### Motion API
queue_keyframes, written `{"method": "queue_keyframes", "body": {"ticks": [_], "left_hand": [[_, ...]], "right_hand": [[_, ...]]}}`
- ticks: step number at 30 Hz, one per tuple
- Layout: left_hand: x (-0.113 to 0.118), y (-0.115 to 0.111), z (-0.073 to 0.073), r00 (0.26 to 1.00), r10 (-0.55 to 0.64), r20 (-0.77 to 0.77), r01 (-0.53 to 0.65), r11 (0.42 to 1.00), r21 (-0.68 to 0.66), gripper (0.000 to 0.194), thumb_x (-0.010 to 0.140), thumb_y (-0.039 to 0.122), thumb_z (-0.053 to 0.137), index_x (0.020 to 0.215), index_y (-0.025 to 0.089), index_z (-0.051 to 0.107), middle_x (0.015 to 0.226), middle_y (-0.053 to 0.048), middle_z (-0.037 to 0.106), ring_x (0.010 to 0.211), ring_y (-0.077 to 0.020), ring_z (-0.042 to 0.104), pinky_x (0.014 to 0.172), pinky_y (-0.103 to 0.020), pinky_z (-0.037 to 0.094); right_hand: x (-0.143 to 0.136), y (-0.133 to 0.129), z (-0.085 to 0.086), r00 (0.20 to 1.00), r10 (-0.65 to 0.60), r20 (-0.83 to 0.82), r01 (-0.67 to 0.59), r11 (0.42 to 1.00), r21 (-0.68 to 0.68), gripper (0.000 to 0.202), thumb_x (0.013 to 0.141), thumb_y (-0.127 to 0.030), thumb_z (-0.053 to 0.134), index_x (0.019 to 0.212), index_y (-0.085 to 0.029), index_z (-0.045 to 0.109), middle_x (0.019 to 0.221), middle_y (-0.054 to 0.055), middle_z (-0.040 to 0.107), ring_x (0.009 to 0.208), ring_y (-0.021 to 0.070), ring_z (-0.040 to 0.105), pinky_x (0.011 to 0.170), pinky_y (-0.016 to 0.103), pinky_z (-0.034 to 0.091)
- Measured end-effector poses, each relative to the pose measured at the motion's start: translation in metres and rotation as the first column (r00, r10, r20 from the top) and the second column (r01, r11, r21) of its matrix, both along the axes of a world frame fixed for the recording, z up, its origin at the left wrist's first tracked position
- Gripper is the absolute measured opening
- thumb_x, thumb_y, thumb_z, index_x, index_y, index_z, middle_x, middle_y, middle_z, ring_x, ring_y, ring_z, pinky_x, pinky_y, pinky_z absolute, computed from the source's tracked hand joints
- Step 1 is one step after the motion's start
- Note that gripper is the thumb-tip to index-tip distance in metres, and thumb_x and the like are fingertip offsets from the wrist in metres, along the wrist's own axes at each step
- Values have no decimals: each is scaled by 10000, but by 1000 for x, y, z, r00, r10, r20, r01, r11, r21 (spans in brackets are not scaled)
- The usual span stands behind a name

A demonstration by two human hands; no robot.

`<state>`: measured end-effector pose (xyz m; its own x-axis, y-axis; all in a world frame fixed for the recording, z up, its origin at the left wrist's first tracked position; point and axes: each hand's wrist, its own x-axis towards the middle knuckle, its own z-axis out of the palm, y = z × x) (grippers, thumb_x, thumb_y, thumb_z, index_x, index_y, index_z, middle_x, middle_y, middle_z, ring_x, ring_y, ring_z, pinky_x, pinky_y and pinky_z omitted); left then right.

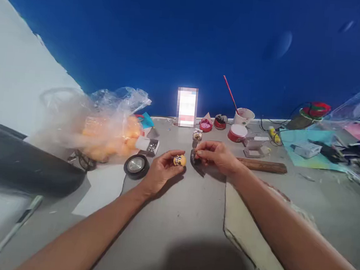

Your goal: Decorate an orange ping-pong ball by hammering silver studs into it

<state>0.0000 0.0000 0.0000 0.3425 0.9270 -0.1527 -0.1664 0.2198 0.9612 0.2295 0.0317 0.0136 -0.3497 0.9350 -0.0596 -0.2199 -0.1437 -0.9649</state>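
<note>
Head: yellow ball [179, 160], indistinctly marked

On table [146, 244]: plastic bag [135, 100] far left, ball [179, 160] center in left hand [160, 173], cup [245, 116] far, right of center, stick [230, 93] inside, bar [266, 166] nearer.

Ball [179, 160] is seen as smooth, plastic-looking; bag [129, 98] is seen as thin, crinkled, glossy plastic; bar [263, 166] is made of wood, matt; tabletop [160, 221] is smooth-finished, matt; sheet [103, 191] is seen as matt paper; wall [128, 35] is painted, smooth.
</note>
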Motion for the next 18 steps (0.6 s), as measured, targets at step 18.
{"method": "queue_keyframes", "body": {"ticks": [18], "left_hand": [[0,-4,3,999,21,24,-23,995,101,457,816,358,851,1233,235,712,1287,-94,722,970,-174,671,826,-308,556]], "right_hand": [[1,1,-1,998,55,38,-56,998,28,274,696,-370,897,822,-161,772,727,22,737,513,71,535,489,208,427]]}}
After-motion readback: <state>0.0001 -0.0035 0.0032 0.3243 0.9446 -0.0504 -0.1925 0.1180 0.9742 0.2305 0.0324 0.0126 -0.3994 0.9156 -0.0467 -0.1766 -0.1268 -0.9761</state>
